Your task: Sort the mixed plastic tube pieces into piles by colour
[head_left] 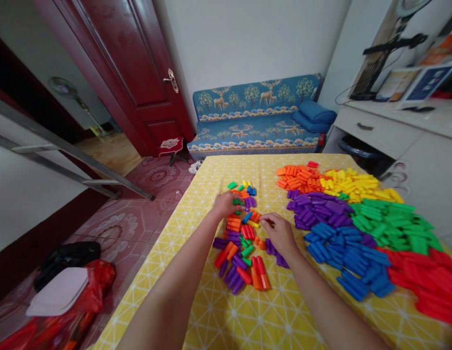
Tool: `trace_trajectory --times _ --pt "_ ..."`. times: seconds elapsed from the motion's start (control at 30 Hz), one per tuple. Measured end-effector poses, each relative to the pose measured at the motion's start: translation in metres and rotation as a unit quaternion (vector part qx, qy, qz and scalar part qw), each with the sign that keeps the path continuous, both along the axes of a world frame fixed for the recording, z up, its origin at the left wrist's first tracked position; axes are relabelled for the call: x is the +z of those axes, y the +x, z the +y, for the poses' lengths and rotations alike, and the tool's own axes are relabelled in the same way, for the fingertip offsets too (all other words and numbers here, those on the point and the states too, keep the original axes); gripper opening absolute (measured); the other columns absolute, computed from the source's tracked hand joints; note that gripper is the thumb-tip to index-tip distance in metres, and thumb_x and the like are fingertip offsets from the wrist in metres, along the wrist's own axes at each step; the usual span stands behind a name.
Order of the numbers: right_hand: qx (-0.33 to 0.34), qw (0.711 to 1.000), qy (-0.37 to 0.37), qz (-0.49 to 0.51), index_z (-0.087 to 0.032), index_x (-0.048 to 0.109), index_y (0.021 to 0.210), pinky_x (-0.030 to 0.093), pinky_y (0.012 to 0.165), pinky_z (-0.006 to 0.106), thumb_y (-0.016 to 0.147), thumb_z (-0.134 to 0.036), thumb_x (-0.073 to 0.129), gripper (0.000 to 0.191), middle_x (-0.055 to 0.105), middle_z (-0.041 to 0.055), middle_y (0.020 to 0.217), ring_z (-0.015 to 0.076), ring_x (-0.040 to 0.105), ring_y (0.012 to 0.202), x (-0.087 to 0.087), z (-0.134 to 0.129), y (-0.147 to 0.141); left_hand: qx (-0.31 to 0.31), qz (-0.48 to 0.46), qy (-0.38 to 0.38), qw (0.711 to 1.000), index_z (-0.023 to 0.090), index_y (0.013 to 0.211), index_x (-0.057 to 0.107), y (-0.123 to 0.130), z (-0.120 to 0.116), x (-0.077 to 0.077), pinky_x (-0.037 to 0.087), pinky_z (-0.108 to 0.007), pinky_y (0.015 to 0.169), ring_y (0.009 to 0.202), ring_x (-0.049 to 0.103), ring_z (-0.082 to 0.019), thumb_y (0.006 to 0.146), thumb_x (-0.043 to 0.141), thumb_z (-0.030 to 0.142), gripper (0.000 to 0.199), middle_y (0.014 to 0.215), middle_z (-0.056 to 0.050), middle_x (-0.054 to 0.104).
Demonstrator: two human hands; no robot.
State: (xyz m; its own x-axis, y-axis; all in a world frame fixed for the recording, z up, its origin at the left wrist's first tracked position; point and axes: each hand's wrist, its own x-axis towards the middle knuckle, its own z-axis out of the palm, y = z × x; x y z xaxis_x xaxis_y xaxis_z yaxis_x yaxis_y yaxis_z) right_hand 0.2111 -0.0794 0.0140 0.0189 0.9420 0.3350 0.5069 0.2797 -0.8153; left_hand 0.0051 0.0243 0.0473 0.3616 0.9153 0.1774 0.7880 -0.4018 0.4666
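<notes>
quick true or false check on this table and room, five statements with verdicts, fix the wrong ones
1. The left hand is at the mixed-colour pieces. True.
2. The right hand is in the blue pile. False: it is to the left of that pile, beside the mixed-colour pieces.
3. The green pile lies farther from the person than the red pile. True.
4. The tablecloth is plain white. False: it is yellow with white lines.
5. A blue patterned sofa stands beyond the tablecloth's far edge. True.
</notes>
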Motion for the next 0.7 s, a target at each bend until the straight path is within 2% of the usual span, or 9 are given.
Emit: trace_trajectory --times 0.17,0.27,0.33,0.4,0.47,0.53,0.63,0.7 --pt "0.004 1.000 -0.005 -0.001 -0.021 0.067 0.083 0.048 0.077 0.032 0.082 -0.023 0.050 0.017 0.067 0.0045 0.086 0.0191 0.062 0.082 0.001 -0.001 0.000 -0.046 -0.018 -0.052 0.997 0.024 0.075 0.073 -0.007 0.005 0.004 0.044 -0.026 0.067 0.068 0.061 -0.017 0.066 0.073 0.044 0.022 0.073 0.000 0.069" --pt "0.005 1.000 -0.001 0.002 -0.021 0.067 0.083 0.048 0.077 0.032 0.082 -0.023 0.050 0.017 0.067 0.0042 0.086 0.0190 0.063 0.083 0.001 -0.001 0.000 -0.055 -0.099 -0.039 0.993 0.019 0.074 0.070 -0.007 0.017 0.011 0.042 -0.025 0.063 0.063 0.057 -0.015 0.072 0.066 0.047 0.029 0.067 -0.001 0.066" --pt "0.002 1.000 0.000 0.000 -0.021 0.067 0.082 0.048 0.077 0.032 0.082 -0.023 0.050 0.017 0.067 0.0037 0.086 0.0189 0.063 0.082 0.000 0.000 0.001 -0.012 -0.178 -0.008 0.984 0.017 0.076 0.068 -0.005 0.031 0.015 0.041 -0.024 0.061 0.061 0.055 -0.014 0.076 0.062 0.050 0.034 0.064 -0.001 0.064" --pt "0.000 1.000 -0.002 -0.001 -0.022 0.067 0.082 0.048 0.076 0.032 0.081 -0.022 0.049 0.018 0.068 0.0036 0.086 0.0189 0.063 0.082 -0.001 0.000 0.001 0.062 -0.218 0.030 0.973 0.016 0.077 0.066 -0.003 0.046 0.018 0.041 -0.025 0.061 0.062 0.056 -0.014 0.078 0.060 0.050 0.035 0.066 -0.002 0.064" --pt "0.000 1.000 -0.004 -0.002 -0.022 0.067 0.082 0.048 0.076 0.032 0.081 -0.022 0.049 0.018 0.068 0.0037 0.086 0.0191 0.062 0.082 -0.001 0.001 0.001 0.129 -0.184 0.056 0.973 0.016 0.078 0.066 0.000 0.061 0.016 0.043 -0.026 0.066 0.070 0.058 -0.016 0.080 0.060 0.048 0.032 0.074 -0.004 0.066" --pt "-0.001 1.000 -0.006 -0.001 -0.022 0.067 0.082 0.048 0.075 0.032 0.081 -0.022 0.050 0.017 0.067 0.0037 0.085 0.0192 0.062 0.082 -0.001 0.001 0.001 0.158 -0.104 0.052 0.980 0.018 0.082 0.068 0.005 0.071 0.009 0.044 -0.028 0.072 0.080 0.060 -0.018 0.080 0.062 0.043 0.026 0.086 -0.006 0.068" --pt "-0.001 1.000 -0.010 0.000 -0.022 0.067 0.081 0.048 0.074 0.031 0.080 -0.021 0.050 0.017 0.067 0.0035 0.084 0.0192 0.062 0.081 0.000 0.001 0.000 0.153 -0.029 0.032 0.987 0.020 0.088 0.070 0.015 0.075 -0.003 0.044 -0.031 0.079 0.094 0.058 -0.023 0.079 0.065 0.038 0.021 0.096 -0.009 0.066" --pt "0.001 1.000 -0.006 0.002 -0.022 0.067 0.081 0.048 0.074 0.031 0.080 -0.020 0.050 0.017 0.067 0.0034 0.084 0.0190 0.062 0.081 0.001 0.000 0.000 0.144 -0.013 0.031 0.989 0.021 0.092 0.071 0.021 0.074 -0.009 0.042 -0.034 0.084 0.101 0.054 -0.027 0.074 0.069 0.043 0.028 0.097 -0.011 0.065"
